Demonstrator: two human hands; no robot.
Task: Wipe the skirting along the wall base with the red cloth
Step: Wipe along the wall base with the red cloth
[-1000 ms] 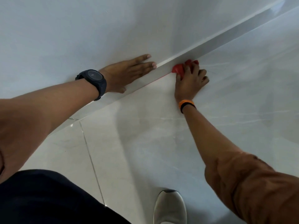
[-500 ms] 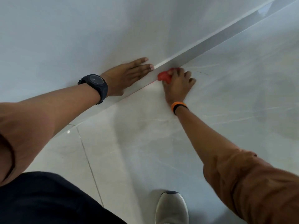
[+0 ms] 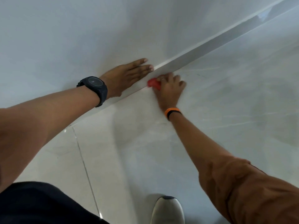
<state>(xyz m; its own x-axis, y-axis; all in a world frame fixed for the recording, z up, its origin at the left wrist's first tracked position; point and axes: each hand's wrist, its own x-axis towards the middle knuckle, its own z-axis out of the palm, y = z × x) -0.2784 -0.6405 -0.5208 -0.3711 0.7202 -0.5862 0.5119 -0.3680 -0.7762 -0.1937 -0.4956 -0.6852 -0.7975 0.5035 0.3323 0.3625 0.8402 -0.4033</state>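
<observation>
A grey skirting runs diagonally along the base of the white wall, from lower left to upper right. My right hand, with an orange band at the wrist, presses a bunched red cloth against the skirting where it meets the floor. Most of the cloth is hidden under the fingers. My left hand, with a dark watch on the wrist, lies flat on the wall just above the skirting, fingers together, right beside the cloth.
Glossy pale floor tiles with a grout line spread below the skirting. A grey shoe tip stands at the bottom edge, and a dark trouser leg fills the lower left corner.
My right hand has slid the red cloth leftward along the skirting, closer to my left hand. The left hand has stayed flat on the wall.
</observation>
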